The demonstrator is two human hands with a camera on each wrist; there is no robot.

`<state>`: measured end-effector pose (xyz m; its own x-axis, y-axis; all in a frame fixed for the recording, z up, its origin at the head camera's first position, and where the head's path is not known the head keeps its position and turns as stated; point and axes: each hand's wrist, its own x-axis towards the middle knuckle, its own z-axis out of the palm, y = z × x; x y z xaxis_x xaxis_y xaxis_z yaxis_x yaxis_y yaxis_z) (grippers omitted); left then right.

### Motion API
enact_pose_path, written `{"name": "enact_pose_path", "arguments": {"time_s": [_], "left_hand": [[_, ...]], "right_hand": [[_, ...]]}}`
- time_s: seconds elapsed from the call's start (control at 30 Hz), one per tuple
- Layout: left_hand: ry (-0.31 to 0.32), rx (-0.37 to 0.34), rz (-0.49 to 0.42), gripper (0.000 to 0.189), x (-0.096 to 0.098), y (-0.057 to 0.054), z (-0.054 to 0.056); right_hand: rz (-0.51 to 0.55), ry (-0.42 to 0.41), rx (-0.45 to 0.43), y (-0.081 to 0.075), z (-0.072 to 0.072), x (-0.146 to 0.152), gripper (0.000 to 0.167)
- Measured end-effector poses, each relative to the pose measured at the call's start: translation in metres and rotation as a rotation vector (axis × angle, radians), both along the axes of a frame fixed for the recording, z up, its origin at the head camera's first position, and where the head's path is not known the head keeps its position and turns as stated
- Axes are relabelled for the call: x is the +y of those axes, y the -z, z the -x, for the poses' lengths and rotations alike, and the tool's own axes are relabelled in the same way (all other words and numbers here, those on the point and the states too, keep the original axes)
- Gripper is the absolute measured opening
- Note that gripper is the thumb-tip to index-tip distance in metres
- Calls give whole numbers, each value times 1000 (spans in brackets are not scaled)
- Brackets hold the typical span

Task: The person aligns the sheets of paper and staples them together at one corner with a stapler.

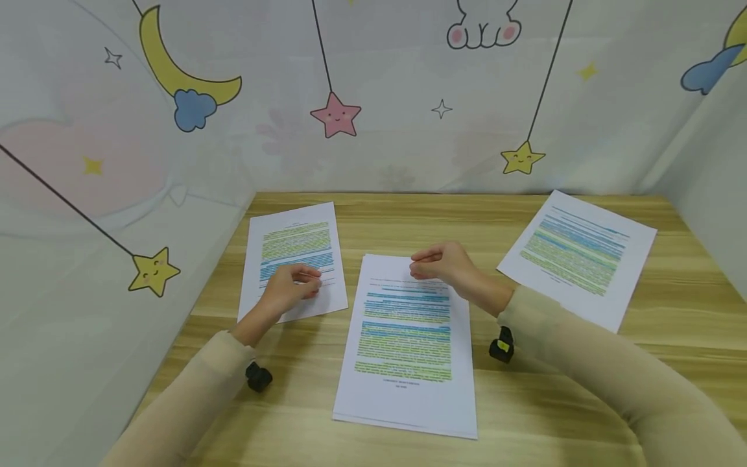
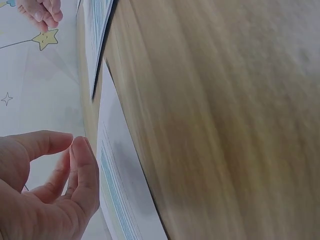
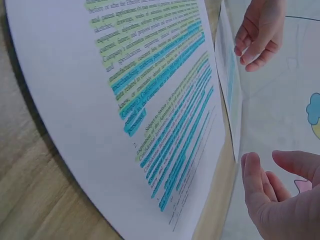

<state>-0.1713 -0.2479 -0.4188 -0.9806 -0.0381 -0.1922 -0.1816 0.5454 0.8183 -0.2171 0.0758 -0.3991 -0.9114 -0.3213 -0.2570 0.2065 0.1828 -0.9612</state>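
Note:
My left hand (image 1: 286, 288) hovers over the left printed sheet (image 1: 299, 305), its fingers loosely bent and nothing between them. In the left wrist view, the thumb and index tips of that left hand (image 2: 55, 185) come close together above the page. Over the top edge of the middle stack of printed sheets (image 1: 405, 405), my right hand (image 1: 449, 267) hangs with relaxed fingers, holding nothing. Blue and green highlighting covers much of the text on the stack's top page. The right wrist view shows a gap between thumb and fingers of the right hand (image 3: 280, 197).
Another highlighted sheet (image 1: 574, 253) lies angled at the back right, beyond the right forearm. All the paper rests on a wood-grain table (image 1: 280, 415). A pale curtain (image 1: 397, 162) printed with stars and moons encloses the table at the back and sides.

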Motion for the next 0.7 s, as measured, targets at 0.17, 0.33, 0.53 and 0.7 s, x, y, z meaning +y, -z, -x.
{"name": "enact_pose_path", "arguments": {"time_s": [0.17, 0.33, 0.53, 0.7], "left_hand": [[6, 15, 10, 25, -9, 0, -1], [-7, 43, 27, 27, -24, -2, -6], [-32, 60, 52, 29, -35, -8, -4], [-59, 68, 58, 29, -40, -10, -3]], "right_hand": [[7, -17, 8, -2, 4, -16, 32], [-6, -33, 30, -5, 8, -41, 29], [18, -24, 28, -5, 11, -59, 28], [56, -16, 16, -2, 16, -67, 30]]}}
